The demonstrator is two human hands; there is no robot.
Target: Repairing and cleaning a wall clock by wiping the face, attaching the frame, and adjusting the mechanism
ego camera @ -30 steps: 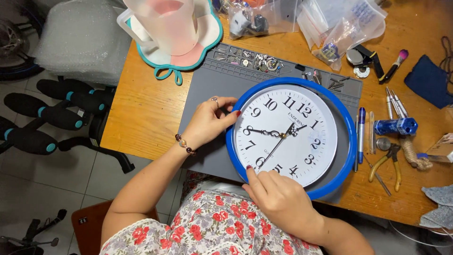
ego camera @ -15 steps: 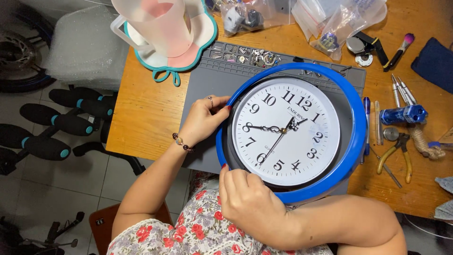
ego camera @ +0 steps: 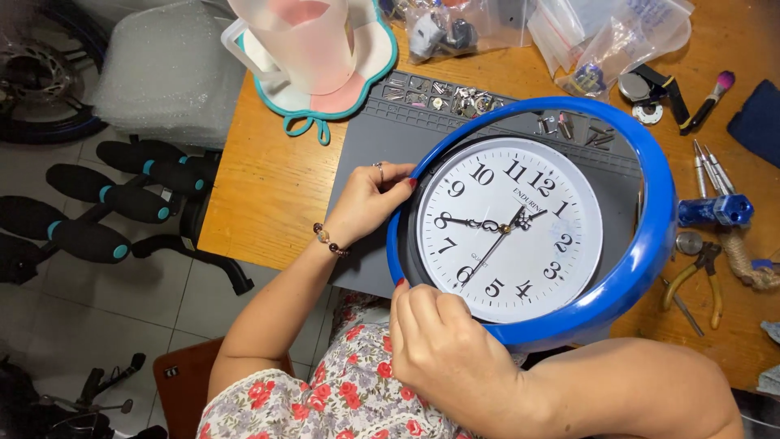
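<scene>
Bench (ego camera: pixel 260 183), wooden, fills the upper frame; tiled floor and black foam-padded exercise gear (ego camera: pixel 97 203) are seen at 9 o'clock. A grey work mat (ego camera: pixel 382 154) is laid on the bench centre, w/ small metal parts (ego camera: pixel 455 96) sorted in the tray slots along its 12 o'clock edge.

The wall clock (ego camera: pixel 508 228), white dial in a blue rim (ego camera: pixel 650 236), is held over the mat, tilted, approx. centre frame, the rim lifted toward the camera at the 3 o'clock side. Judged step: the blue rim is being prised or turned off the clock body. The seam looks part-opened at 9 o'clock, where a dark gap shows between rim and dial.

Left hand (ego camera: pixel 370 199) is set at the clock's 9 o'clock, fingers curled and pinching the rim edge, thumb on the outer side. Right hand (ego camera: pixel 443 349) is at the clock's 7 o'clock, fingers bent, tips pressed onto the rim; palm side is not shown.

Next move, as judged: an even pull or twist round the rim is called for, w/ the dial body braced so the clock hands aren't knocked.

At 12 o'clock a frosted plastic jug (ego camera: pixel 301 41) stands on a teal-edged pad. Clear bags (ego camera: pixel 601 41) lie at 1 o'clock. Pliers (ego camera: pixel 699 276) and small screwdrivers (ego camera: pixel 711 167) lie at 3 o'clock.
</scene>
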